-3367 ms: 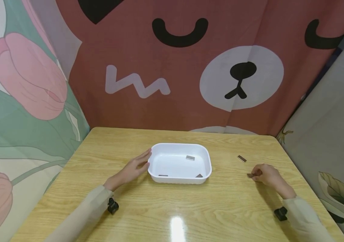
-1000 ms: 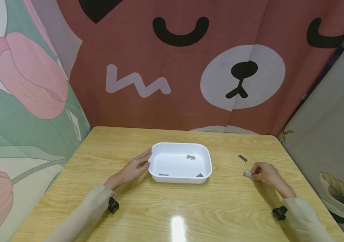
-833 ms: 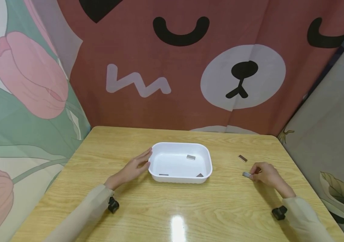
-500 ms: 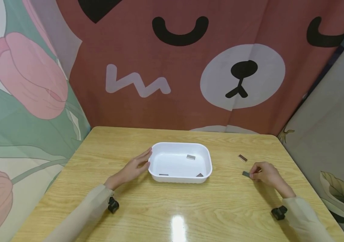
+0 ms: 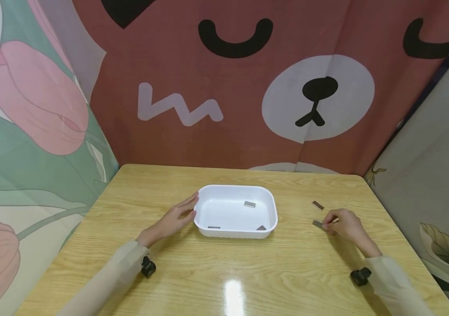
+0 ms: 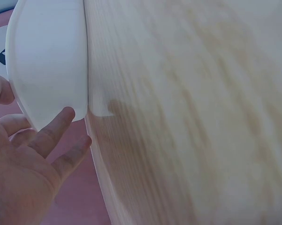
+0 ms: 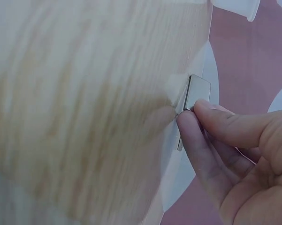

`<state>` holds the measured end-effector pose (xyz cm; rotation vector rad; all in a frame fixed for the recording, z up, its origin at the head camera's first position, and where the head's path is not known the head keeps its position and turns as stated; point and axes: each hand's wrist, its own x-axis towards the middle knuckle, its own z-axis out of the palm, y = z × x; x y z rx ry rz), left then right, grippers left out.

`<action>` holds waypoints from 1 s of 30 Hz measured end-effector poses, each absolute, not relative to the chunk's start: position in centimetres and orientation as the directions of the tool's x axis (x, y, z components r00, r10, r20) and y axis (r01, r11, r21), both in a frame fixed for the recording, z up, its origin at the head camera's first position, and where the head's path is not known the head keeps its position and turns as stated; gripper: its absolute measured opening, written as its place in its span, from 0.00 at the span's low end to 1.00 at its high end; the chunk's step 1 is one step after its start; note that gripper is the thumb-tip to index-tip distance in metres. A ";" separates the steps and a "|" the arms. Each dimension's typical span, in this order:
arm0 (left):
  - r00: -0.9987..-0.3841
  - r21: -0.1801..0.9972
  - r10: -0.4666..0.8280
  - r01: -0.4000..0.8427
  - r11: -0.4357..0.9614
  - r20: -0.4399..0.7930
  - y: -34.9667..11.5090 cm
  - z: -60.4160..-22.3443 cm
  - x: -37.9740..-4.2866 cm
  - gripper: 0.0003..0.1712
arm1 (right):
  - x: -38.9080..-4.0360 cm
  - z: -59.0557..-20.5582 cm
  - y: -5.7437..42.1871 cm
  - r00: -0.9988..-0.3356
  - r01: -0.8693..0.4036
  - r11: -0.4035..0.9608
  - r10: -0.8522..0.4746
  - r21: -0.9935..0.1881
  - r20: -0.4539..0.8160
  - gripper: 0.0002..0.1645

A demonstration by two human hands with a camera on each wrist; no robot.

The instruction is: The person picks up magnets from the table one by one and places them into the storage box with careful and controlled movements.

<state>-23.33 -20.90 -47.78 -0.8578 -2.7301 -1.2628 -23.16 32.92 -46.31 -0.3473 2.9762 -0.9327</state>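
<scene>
My left hand (image 5: 175,219) rests its extended fingers against the left end of a white plastic tray (image 5: 235,233); in the left wrist view the fingertips (image 6: 68,112) lie on the tray's outer wall (image 6: 49,61). On the right, my right hand (image 5: 344,226) pinches a small flat shiny metal bar (image 5: 317,224) between thumb and finger, close over the table. The right wrist view shows the bar's smooth silver face (image 7: 198,91), its near end covered by the thumb (image 7: 225,122). Just behind that hand lies another small bar (image 5: 318,205) on the table.
Inside the tray are a silver bar (image 5: 250,204) near the back wall, a dark piece (image 5: 261,228) at the front right and a thin one (image 5: 214,227) at the front left. The wooden table (image 5: 193,281) meets patterned cloth (image 5: 169,145) at its back.
The metal bar in my right hand has been turned over, showing dark and bright faces in turn. That hand has shifted slightly left and toward the back. My left hand has stayed at the tray.
</scene>
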 end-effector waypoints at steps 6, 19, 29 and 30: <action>-0.848 0.702 0.475 0.486 0.520 0.235 -20.9 -47.7 -23.3 0.31 | -23.3 -46.1 32.2 -0.978 -0.191 0.781 -0.201 -0.594 0.051 0.03; -0.842 0.686 0.477 0.503 0.526 0.253 -20.8 -48.0 -23.4 0.30 | -23.5 -46.0 31.3 -0.970 -0.238 0.782 -0.215 -0.576 0.109 0.04; -0.847 0.693 0.473 0.493 0.527 0.242 -20.9 -48.0 -23.4 0.30 | -23.6 -45.5 30.7 -0.973 -0.228 0.776 -0.198 -0.589 0.116 0.02; -0.846 0.693 0.474 0.494 0.525 0.244 -20.9 -48.0 -23.4 0.30 | -23.6 -45.5 30.7 -0.973 -0.230 0.772 -0.198 -0.592 0.119 0.02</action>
